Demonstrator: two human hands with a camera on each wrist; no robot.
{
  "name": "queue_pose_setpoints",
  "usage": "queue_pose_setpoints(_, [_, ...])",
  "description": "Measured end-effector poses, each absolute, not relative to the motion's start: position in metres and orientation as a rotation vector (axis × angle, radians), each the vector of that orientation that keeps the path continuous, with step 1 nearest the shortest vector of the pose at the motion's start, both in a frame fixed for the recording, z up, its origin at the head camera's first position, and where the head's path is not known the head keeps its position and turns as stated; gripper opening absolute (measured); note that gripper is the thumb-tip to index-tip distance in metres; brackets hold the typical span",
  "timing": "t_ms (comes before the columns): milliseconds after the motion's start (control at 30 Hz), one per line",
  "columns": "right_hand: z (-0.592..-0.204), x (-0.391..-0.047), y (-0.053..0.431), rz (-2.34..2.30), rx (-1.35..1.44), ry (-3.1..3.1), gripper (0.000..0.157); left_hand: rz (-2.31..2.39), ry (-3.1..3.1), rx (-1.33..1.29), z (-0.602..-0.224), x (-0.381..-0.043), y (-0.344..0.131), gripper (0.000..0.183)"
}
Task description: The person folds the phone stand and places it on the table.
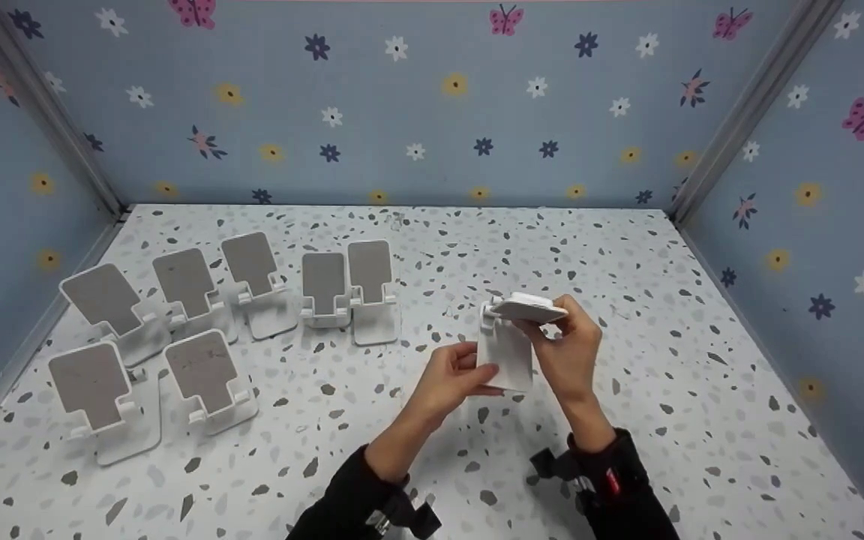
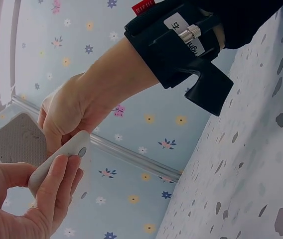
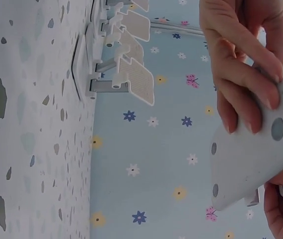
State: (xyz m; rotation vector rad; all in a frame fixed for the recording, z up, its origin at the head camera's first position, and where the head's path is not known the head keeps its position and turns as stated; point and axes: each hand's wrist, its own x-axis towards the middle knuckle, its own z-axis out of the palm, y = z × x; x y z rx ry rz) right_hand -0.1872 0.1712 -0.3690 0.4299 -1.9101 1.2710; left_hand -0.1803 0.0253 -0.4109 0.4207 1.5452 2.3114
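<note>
Both hands hold one white folding phone stand (image 1: pixel 511 360) above the table. Its base (image 3: pixel 253 159) is pinched along one edge by my left hand (image 1: pixel 448 379), thumb on one face and fingers on the underside, where small grey round pads show. My right hand (image 1: pixel 571 345) grips the grey-padded back plate (image 2: pixel 19 139), which is folded out at an angle from the base. In the left wrist view the right hand (image 2: pixel 69 112) is behind the base, its fingertips partly hidden.
To the left on the speckled table (image 1: pixel 439 247) stand several like phone stands, such as one near the front (image 1: pixel 91 386) and one at the back (image 1: pixel 370 270). Flowered panels (image 1: pixel 432 97) wall in the back and both sides.
</note>
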Motion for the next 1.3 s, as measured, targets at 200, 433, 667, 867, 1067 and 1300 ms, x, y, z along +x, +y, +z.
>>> queue_pose_setpoints(200, [-0.382, -0.197, 0.176, 1.210, 0.448, -1.847, 0.028, 2.309, 1.550, 0.422, -0.413, -0.179, 0.026, 0.036])
queue_pose_setpoints(433, [-0.398, -0.210, 0.181, 1.064, 0.410, -1.844, 0.029, 2.320, 1.565, 0.440, -0.413, -0.180, 0.025, 0.035])
queue_pose_setpoints(667, [-0.394, -0.208, 0.183, 0.968, 0.447, -1.944, 0.029, 2.331, 1.604, 0.353, -0.416, -0.184, 0.023, 0.035])
queue_pose_setpoints(867, [-0.378, -0.198, 0.182, 0.963, 0.541, -1.928, 0.041, 2.345, 1.654, 0.263, -0.418, -0.189, 0.018, 0.037])
queue_pose_setpoints(1067, [-0.365, -0.195, 0.180, 0.984, 0.629, -1.909, 0.031, 2.355, 1.667, 0.235, -0.419, -0.191, 0.015, 0.038])
queue_pose_setpoints(1300, [-0.362, -0.197, 0.176, 0.981, 0.643, -1.881, 0.017, 2.355, 1.695, 0.205, -0.418, -0.192, 0.015, 0.037])
